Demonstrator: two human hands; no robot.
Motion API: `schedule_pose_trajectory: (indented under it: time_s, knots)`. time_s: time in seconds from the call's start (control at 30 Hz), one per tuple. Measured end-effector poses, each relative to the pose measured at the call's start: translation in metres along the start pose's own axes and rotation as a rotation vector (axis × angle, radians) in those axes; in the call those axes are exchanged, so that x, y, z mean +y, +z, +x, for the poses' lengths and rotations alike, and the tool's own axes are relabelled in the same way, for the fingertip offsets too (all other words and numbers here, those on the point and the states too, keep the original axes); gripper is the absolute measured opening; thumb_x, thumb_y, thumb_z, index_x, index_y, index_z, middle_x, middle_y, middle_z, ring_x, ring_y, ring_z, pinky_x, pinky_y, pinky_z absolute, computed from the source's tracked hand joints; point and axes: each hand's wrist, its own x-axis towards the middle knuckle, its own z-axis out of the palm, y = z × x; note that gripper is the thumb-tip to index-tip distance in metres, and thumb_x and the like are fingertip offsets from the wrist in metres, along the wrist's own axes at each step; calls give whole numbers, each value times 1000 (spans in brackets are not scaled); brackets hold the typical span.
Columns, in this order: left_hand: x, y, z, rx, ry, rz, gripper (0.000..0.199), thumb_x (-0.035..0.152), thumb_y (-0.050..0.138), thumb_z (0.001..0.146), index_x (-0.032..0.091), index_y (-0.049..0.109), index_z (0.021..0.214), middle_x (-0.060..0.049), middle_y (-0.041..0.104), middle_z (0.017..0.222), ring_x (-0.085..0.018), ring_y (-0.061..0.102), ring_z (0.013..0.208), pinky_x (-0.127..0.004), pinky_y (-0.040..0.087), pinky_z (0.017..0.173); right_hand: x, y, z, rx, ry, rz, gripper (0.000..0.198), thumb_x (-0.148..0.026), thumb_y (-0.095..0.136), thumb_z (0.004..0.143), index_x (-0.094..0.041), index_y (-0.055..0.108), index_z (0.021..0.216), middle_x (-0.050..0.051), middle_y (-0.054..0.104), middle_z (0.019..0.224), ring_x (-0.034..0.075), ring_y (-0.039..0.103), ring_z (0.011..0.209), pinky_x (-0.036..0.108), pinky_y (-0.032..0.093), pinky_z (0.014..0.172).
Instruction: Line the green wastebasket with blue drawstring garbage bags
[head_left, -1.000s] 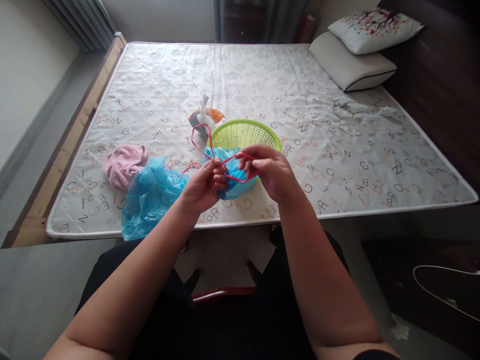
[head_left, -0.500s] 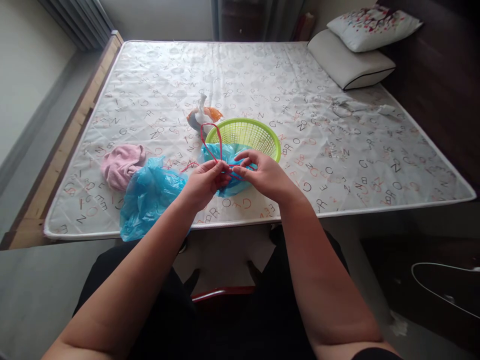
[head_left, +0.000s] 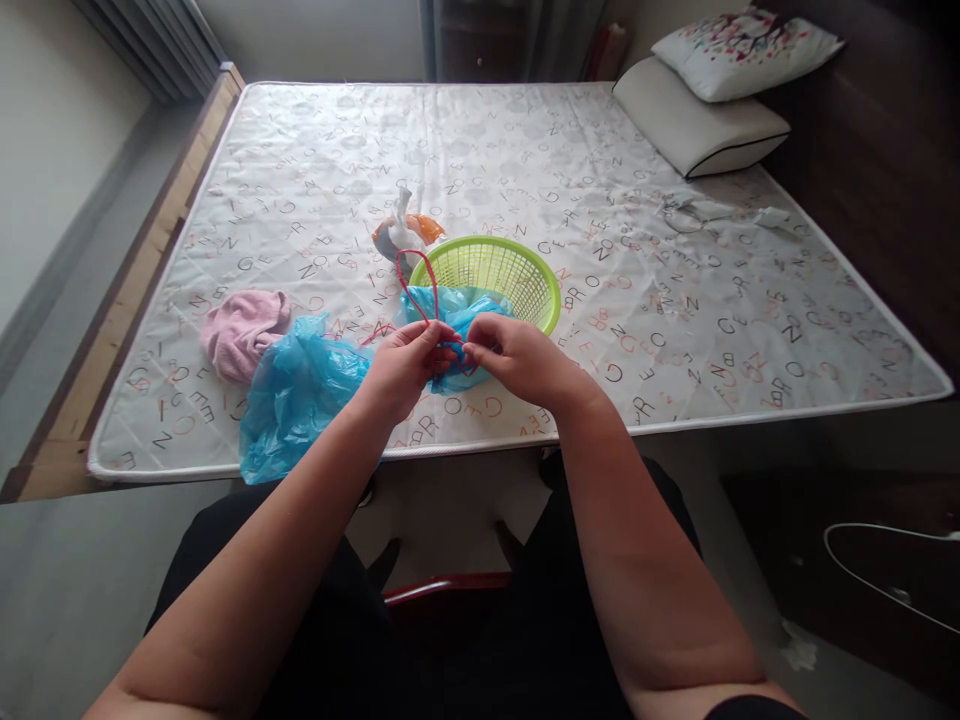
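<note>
My left hand (head_left: 409, 365) pinches a thin red cord (head_left: 434, 283), which rises from the fingers in a tall loop. Close by on the right, my right hand (head_left: 510, 355) has thumb and fingertips pressed together at the cord's other stretch. Behind and below both hands lies a blue plastic bag (head_left: 457, 302), partly hidden by them, against the front of a green mesh basket (head_left: 536, 265). A second blue plastic bag (head_left: 296, 390) is crumpled beside my left forearm, hanging a little over the mattress edge.
A pink cloth (head_left: 244, 330) lies at the left on the letter-print mattress (head_left: 322, 160). Behind the basket stands a knotted bag of orange and white plastic (head_left: 409, 228). Two pillows (head_left: 701, 115) are stacked at the far right, with a white cable and plug (head_left: 771, 217) nearer.
My right hand has closed from spread fingers to a pinch and dropped slightly. The red loop has shifted a little to the left.
</note>
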Motion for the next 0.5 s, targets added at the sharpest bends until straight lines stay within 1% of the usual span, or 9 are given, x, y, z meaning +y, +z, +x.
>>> schedule_pose_trajectory:
  time_s: [0.1,0.17,0.2,0.23,0.3,0.33,0.37,0.4,0.5]
  knots:
    - [3,1,-1,-12,-31,-120,26,34,90,92,13,75,89,-7,78,91,-9,68,67,-18,55,61,1,4,0,-131,100,71,15,-34,63,104,-23,64,94,-1,67,77,15,58,69,31,44,69]
    - [7,3,-3,-25,-74,-222,22,28,86,96,14,72,88,-4,75,87,-7,66,64,-15,54,59,5,5,1,-154,117,98,19,-40,64,104,-23,66,95,-2,64,73,15,56,66,31,44,66]
    - [9,3,-3,-37,-93,-263,21,26,83,99,14,71,87,-2,72,82,-6,64,62,-14,54,58,7,5,2,-118,98,100,24,-44,65,103,-23,67,93,-2,64,73,15,57,67,31,45,67]
    - [12,4,-4,-55,-109,-292,20,25,80,101,15,70,87,-1,69,79,-6,63,61,-13,53,57,8,5,3,-41,64,101,28,-48,66,102,-22,68,92,0,66,76,16,59,71,31,47,70]
    - [16,4,-7,-98,-130,-326,21,23,74,105,15,68,86,1,64,75,-5,60,59,-12,53,56,11,3,5,164,-9,119,32,-51,66,102,-21,71,93,4,72,89,20,65,87,34,52,79]
    - [17,5,-8,-122,-135,-333,22,23,73,105,15,67,85,1,63,75,-5,59,58,-12,52,55,12,3,6,243,-32,142,31,-51,66,101,-21,73,96,6,75,98,22,67,95,36,54,84]
    - [19,4,-9,-147,-139,-333,23,22,72,105,15,67,84,1,63,75,-4,57,57,-12,52,54,12,3,7,282,-41,174,30,-49,67,101,-21,75,101,7,76,105,23,68,100,37,55,87]
    - [19,4,-10,-174,-142,-326,23,22,73,105,15,66,83,1,63,75,-4,56,56,-13,51,54,12,4,8,275,-42,211,29,-47,67,100,-21,77,107,8,77,110,23,69,102,38,57,89]
    - [18,-1,-11,-282,-134,-265,25,25,79,100,16,67,80,0,61,73,-6,55,56,-16,51,53,9,8,9,102,-46,288,27,-44,69,99,-23,79,113,6,79,114,21,71,103,37,58,93]
